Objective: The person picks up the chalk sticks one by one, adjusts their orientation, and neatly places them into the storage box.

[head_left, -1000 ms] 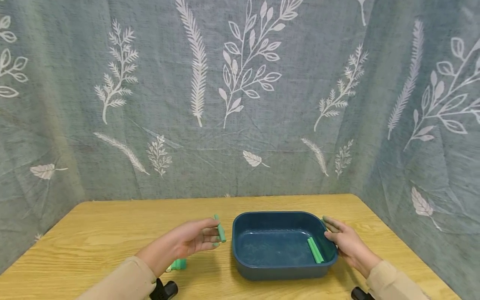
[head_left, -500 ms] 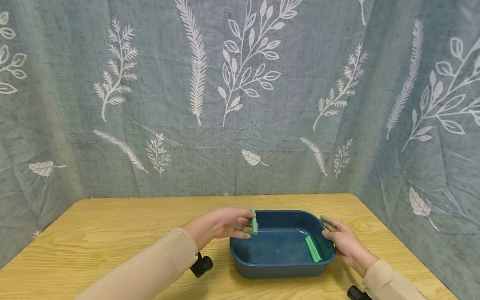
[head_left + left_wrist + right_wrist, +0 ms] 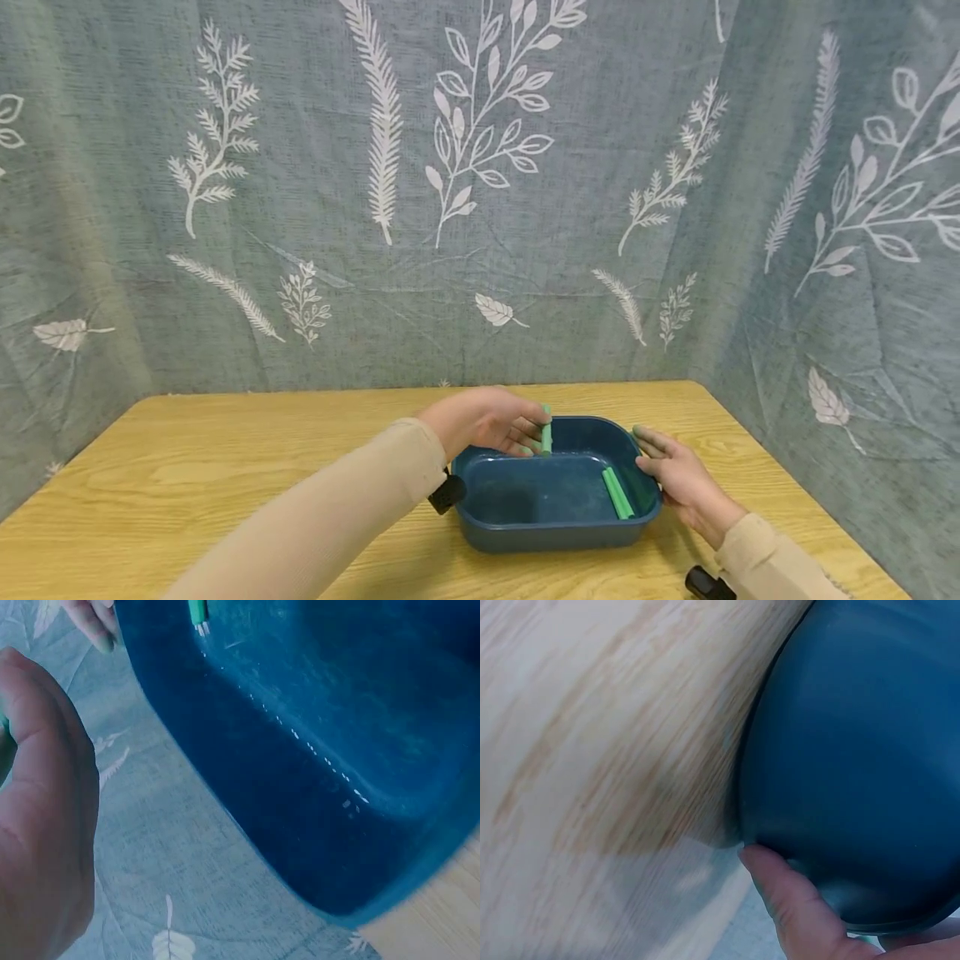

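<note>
My left hand point(image 3: 502, 421) pinches a short green stick point(image 3: 546, 433) at its fingertips, above the far left part of a dark blue basin point(image 3: 551, 537). Inside the basin, near its right end, green sticks point(image 3: 617, 493) lie side by side. My right hand point(image 3: 682, 479) touches the basin's right end from outside, its fingers fairly straight. In the right wrist view a digit point(image 3: 787, 896) presses against the basin's outer wall point(image 3: 855, 765). The left wrist view shows my left hand point(image 3: 45, 810) beside the basin wall, with the held stick mostly hidden.
The basin stands on a wooden table point(image 3: 225, 467). A grey-green curtain point(image 3: 420, 317) with white leaf prints hangs behind and on both sides. A black wrist device point(image 3: 447, 493) sits under my left wrist, close to the basin's left side.
My left hand has carried the green stick rightward from beside the basin to above it. The arm now hides the table spot where green pieces showed earlier. My right hand stays at the basin.
</note>
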Demonstrator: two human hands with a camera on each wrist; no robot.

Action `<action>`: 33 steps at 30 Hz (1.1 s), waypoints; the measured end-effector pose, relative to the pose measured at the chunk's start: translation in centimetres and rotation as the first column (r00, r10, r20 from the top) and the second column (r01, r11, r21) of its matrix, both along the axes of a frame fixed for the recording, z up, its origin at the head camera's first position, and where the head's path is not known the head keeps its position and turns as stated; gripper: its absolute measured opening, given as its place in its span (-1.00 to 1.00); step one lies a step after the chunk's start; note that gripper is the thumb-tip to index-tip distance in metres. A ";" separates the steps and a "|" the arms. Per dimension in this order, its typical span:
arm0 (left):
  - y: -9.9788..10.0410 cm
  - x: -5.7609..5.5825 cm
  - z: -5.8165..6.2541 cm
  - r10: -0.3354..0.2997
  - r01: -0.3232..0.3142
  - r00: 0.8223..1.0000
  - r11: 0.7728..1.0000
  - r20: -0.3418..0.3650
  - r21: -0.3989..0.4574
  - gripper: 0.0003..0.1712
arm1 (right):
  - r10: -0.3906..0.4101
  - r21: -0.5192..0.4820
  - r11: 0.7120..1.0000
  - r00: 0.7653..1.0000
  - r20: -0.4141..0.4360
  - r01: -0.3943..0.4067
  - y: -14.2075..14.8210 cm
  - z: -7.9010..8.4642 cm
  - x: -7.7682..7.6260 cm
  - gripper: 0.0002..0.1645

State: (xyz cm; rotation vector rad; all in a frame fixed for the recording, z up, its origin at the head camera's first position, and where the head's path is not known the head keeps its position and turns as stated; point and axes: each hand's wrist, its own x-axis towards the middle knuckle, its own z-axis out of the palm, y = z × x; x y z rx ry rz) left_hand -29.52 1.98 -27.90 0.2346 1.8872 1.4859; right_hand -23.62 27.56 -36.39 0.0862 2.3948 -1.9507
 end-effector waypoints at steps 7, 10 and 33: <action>2.9 -0.9 -0.7 -0.057 0.059 0.998 0.995 0.022 -0.081 -0.84 | 0.000 -0.011 1.000 1.000 0.015 0.000 0.1 -0.4 0.2 -0.32; 4.0 -1.1 -1.2 -0.096 0.098 0.995 0.988 0.024 -0.120 -0.78 | 0.005 -0.024 1.000 1.000 0.020 -0.005 0.1 -0.3 0.2 -0.32; 9.0 -2.5 -5.5 -0.118 0.177 0.964 0.953 0.237 -0.245 -0.57 | 0.032 -0.037 0.999 0.999 0.031 -0.031 0.3 0.3 -0.3 -0.31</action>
